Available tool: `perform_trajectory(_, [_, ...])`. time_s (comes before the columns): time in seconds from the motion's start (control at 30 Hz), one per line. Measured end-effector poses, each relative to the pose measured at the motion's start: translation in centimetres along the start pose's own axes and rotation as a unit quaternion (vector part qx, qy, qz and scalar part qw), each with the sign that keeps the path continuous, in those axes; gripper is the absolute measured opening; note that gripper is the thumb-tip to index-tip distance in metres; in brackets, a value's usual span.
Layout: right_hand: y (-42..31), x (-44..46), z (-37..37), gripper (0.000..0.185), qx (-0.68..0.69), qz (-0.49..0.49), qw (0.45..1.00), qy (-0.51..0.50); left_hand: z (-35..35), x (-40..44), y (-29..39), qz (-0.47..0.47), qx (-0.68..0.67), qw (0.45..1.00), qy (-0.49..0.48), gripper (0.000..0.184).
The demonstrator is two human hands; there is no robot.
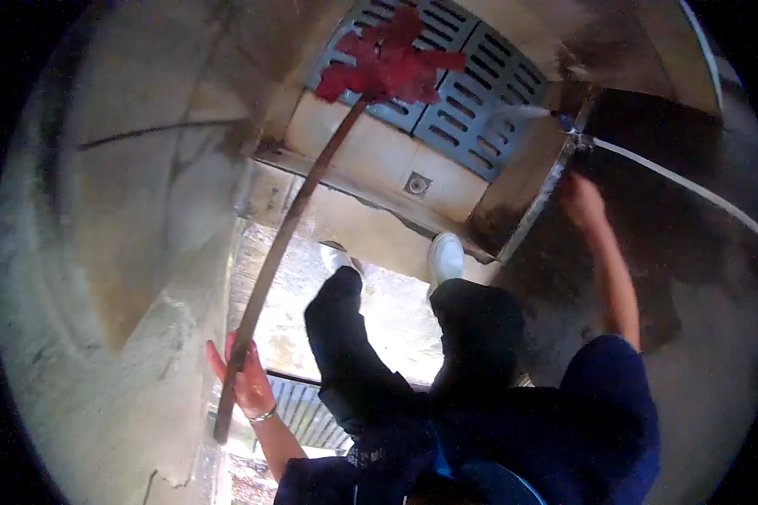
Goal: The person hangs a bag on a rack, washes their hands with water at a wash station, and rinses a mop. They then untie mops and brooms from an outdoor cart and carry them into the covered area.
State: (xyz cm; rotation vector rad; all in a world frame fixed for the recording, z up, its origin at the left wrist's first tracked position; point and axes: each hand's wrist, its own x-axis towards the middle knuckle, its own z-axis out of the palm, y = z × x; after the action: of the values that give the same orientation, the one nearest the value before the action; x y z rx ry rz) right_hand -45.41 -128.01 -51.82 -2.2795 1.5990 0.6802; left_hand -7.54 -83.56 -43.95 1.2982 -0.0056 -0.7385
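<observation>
A mop with a long wooden handle [288, 225] slants from the lower left up to its red cloth head [389, 61]. That head lies over the left part of a grey slotted grate [472, 97]. Near the handle's lower end, my left hand [249, 379] holds the wood, with some fingers spread. On the right, my right hand [583, 202] is beside the low wall's edge, just below a nozzle [568, 123] on a white hose [678, 177]. Spray comes from the nozzle toward the grate. The fingers of my right hand are blurred and dark.
A small square drain [418, 183] is set in the tiled floor below the grate. My white shoes [448, 257] stand at a raised ledge [362, 220]. Rough walls rise at left and right. Another slatted grate [307, 414] lies behind my left leg.
</observation>
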Motion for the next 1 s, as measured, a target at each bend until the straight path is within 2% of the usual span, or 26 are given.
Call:
perform_trajectory(0.07, [-4.6,-5.8,-1.6,0.020,0.093,0.056,0.994,-0.024,-1.0,0.7,1.9,-0.002,0.059,0.998,-0.008,0.049])
perform_trajectory(0.1, [-5.2,-8.7,-0.7,0.019,0.112,0.059,0.992,0.010,1.7,1.8,3.6,0.055,0.121,0.989,-0.071,0.022])
perform_trajectory(0.13, [-5.0,-11.3,0.3,0.018,0.131,0.074,0.989,-0.002,3.8,2.2,5.2,0.101,0.176,0.975,-0.093,0.017])
perform_trajectory(0.17, [-5.1,-14.1,1.2,0.018,0.142,0.071,0.987,0.026,6.5,2.7,7.5,0.130,0.230,0.950,-0.165,0.018])
perform_trajectory(0.2, [-5.7,-17.7,0.8,0.019,0.166,0.084,0.982,0.011,8.8,3.2,9.6,0.162,0.279,0.917,-0.235,0.019])
perform_trajectory(0.27, [-5.5,-25.1,1.4,0.021,0.202,0.091,0.974,-0.045,12.6,4.6,12.1,0.196,0.243,0.901,-0.301,0.019])
perform_trajectory(0.33, [-5.5,-32.5,0.7,0.025,0.220,0.183,0.955,-0.079,16.4,5.4,13.4,0.267,0.293,0.772,-0.496,0.012])
perform_trajectory(0.37, [-5.2,-36.3,0.2,0.026,0.234,0.224,0.941,-0.096,18.5,4.6,13.7,0.279,0.321,0.747,-0.511,0.012])
perform_trajectory(0.4, [-4.5,-40.1,1.7,0.024,0.240,0.244,0.939,-0.026,20.4,2.8,13.7,0.287,0.350,0.721,-0.524,0.015])
perform_trajectory(0.43, [-3.6,-43.7,2.9,0.027,0.249,0.305,0.916,-0.076,21.7,1.0,13.8,0.316,0.332,0.711,-0.533,0.015])
perform_trajectory(0.47, [-2.7,-47.4,5.4,0.028,0.330,0.347,0.877,-0.046,22.7,-1.0,14.1,0.343,0.313,0.701,-0.541,0.016])
perform_trajectory(0.5, [-1.8,-50.8,7.8,0.030,0.352,0.382,0.852,-0.069,23.5,-3.0,14.6,0.351,0.302,0.703,-0.540,0.016])
perform_trajectory(0.53, [-1.6,-54.0,7.8,0.028,0.281,0.296,0.908,-0.095,24.1,-4.9,15.3,0.362,0.289,0.706,-0.536,0.017])
perform_trajectory(0.57, [-1.2,-56.8,11.0,0.029,0.312,0.340,0.884,-0.069,24.8,-6.7,16.2,0.351,0.271,0.721,-0.532,0.018])
perform_trajectory(0.6, [-0.6,-59.6,14.4,0.029,0.352,0.378,0.853,-0.080,25.5,-8.7,17.3,0.352,0.273,0.715,-0.539,0.018])
perform_trajectory(0.67, [-1.0,-63.6,17.9,0.030,0.238,0.305,0.922,-0.030,27.8,-12.7,18.9,0.362,0.166,0.689,-0.606,0.017])
perform_trajectory(0.73, [-2.5,-63.8,14.3,0.032,0.361,0.418,0.828,-0.100,29.2,-16.7,19.1,0.350,0.138,0.709,-0.596,0.018])
perform_trajectory(0.77, [-2.4,-64.3,16.9,0.034,0.347,0.418,0.837,-0.068,29.8,-18.2,18.4,0.361,0.103,0.717,-0.587,0.018])
perform_trajectory(0.8, [-1.6,-64.6,23.2,0.032,0.384,0.374,0.843,-0.050,30.0,-19.1,16.5,0.332,0.066,0.747,-0.572,0.018])
perform_trajectory(0.87, [-2.3,-62.2,17.0,0.028,0.525,0.440,0.724,-0.082,30.8,-21.7,13.2,0.304,0.043,0.777,-0.550,0.018])
perform_trajectory(0.9, [-3.1,-60.9,11.4,0.025,0.449,0.354,0.817,-0.077,30.5,-23.5,11.2,0.289,0.041,0.788,-0.542,0.018])
perform_trajectory(0.93, [-3.6,-59.9,8.1,0.023,0.480,0.298,0.824,-0.042,30.0,-25.4,9.1,0.274,0.038,0.800,-0.532,0.017])
perform_trajectory(1.0, [-1.8,-59.6,10.7,0.021,0.599,0.279,0.750,0.018,28.2,-28.2,4.4,0.259,0.078,0.749,-0.605,0.018])
